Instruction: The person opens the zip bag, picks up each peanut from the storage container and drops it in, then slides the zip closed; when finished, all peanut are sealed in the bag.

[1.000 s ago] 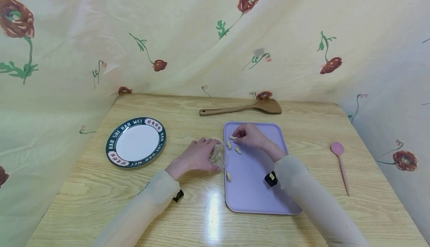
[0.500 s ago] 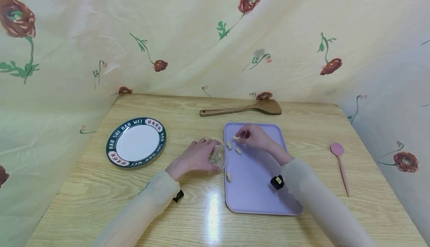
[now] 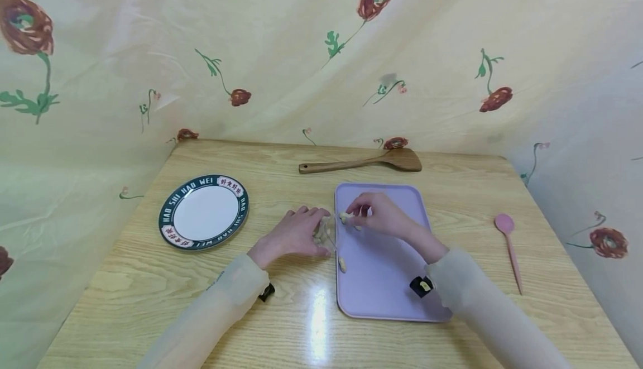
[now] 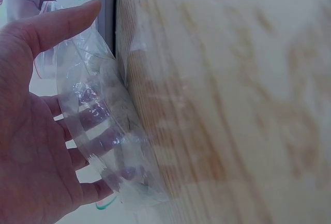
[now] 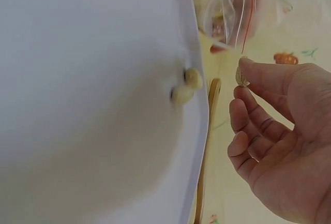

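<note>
My left hand (image 3: pixel 293 234) grips a clear zip bag (image 4: pixel 111 115) of peanuts at the left rim of the lilac tray (image 3: pixel 387 279). In the left wrist view the thumb lies across the bag near its mouth, and the fingers show through the plastic behind it. Above the tray's upper left part, my right hand (image 3: pixel 384 212) pinches a peanut (image 5: pixel 241 73) between thumb and forefinger, near the bag's open mouth. Two loose peanuts (image 5: pixel 193 78) lie on the tray in the right wrist view. Another peanut (image 3: pixel 342 264) rests lower down by the left rim.
A dark-rimmed white plate (image 3: pixel 203 212) stands on the wooden table at the left. Behind the tray lies a wooden spatula (image 3: pixel 397 159). To its right is a pink spoon (image 3: pixel 504 223). Flowered cloth (image 3: pixel 281 51) hangs round the back and sides.
My right hand, holding the peanut, has moved a little toward the front of the tray, partly covering the loose peanuts there. The left hand has stayed on the bag.
</note>
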The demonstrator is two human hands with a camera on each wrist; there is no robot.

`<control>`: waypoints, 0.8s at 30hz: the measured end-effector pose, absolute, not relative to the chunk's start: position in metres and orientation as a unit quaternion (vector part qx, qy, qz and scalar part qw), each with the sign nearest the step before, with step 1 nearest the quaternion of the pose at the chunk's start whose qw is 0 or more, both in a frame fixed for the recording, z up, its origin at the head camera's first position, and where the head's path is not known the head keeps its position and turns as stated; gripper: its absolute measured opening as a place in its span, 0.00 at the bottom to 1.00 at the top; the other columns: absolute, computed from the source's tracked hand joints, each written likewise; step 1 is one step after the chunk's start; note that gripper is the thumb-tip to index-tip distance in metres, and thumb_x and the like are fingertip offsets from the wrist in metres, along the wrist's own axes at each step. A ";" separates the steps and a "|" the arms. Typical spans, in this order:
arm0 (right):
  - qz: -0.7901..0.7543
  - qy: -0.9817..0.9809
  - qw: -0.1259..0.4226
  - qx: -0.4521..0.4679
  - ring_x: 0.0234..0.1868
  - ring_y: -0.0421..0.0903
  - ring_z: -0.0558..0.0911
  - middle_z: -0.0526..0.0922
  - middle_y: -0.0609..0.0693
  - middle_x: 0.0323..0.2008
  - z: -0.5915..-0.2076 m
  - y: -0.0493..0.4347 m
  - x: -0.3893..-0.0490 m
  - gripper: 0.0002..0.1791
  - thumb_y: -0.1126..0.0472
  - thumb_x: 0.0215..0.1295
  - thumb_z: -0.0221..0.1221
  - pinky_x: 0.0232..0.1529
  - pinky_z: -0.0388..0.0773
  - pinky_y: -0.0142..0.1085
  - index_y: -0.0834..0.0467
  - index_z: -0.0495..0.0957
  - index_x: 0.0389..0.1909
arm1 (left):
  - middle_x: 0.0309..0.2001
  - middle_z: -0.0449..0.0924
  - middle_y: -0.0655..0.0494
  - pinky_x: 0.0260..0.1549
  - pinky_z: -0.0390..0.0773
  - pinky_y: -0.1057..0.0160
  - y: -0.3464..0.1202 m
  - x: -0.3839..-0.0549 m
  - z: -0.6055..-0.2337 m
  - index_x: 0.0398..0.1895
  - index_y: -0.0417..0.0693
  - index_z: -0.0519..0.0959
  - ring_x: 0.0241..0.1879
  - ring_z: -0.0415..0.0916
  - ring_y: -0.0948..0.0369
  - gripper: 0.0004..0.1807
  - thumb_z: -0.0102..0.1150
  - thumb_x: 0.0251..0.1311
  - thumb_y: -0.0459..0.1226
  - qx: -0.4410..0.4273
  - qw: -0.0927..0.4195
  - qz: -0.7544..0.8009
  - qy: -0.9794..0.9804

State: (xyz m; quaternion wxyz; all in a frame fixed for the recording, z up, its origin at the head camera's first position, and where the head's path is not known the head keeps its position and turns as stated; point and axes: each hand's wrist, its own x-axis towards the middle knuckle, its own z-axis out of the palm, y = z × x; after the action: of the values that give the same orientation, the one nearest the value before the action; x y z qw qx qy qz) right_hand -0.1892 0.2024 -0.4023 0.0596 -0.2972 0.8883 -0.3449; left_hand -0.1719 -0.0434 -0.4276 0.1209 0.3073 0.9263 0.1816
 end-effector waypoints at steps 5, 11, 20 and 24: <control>-0.341 0.881 0.059 -0.323 0.31 0.40 0.77 0.83 0.45 0.30 -0.404 0.196 -0.181 0.09 0.71 0.57 0.69 0.32 0.76 0.34 0.61 0.86 0.38 | 0.64 0.73 0.55 0.56 0.68 0.46 -0.043 -0.172 -0.427 0.70 0.52 0.67 0.59 0.68 0.54 0.47 0.72 0.48 0.58 0.307 0.123 0.181 0.926; -0.341 0.875 0.067 -0.336 0.31 0.39 0.78 0.83 0.46 0.31 -0.409 0.189 -0.172 0.09 0.72 0.55 0.68 0.33 0.78 0.35 0.61 0.87 0.38 | 0.64 0.73 0.55 0.57 0.67 0.44 -0.043 -0.172 -0.426 0.70 0.52 0.66 0.60 0.68 0.53 0.47 0.72 0.48 0.58 0.307 0.125 0.182 0.926; -0.348 0.873 0.088 -0.332 0.32 0.41 0.78 0.82 0.47 0.32 -0.410 0.183 -0.164 0.10 0.73 0.55 0.68 0.33 0.77 0.33 0.61 0.86 0.39 | 0.64 0.74 0.55 0.55 0.68 0.46 -0.043 -0.172 -0.427 0.70 0.52 0.67 0.58 0.69 0.53 0.48 0.72 0.47 0.59 0.309 0.118 0.181 0.926; -0.344 0.874 0.092 -0.330 0.32 0.41 0.78 0.83 0.48 0.33 -0.406 0.180 -0.163 0.10 0.73 0.55 0.68 0.34 0.78 0.34 0.62 0.86 0.39 | 0.64 0.73 0.54 0.56 0.68 0.46 -0.043 -0.172 -0.426 0.71 0.52 0.66 0.59 0.68 0.53 0.48 0.72 0.47 0.59 0.307 0.123 0.178 0.927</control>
State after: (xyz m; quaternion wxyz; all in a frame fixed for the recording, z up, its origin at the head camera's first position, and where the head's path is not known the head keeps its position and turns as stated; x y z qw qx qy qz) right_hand -0.1625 0.1800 -0.4065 0.0923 -0.3301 0.8741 -0.3442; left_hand -0.1721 -0.0428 -0.4261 0.1230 0.3075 0.9266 0.1783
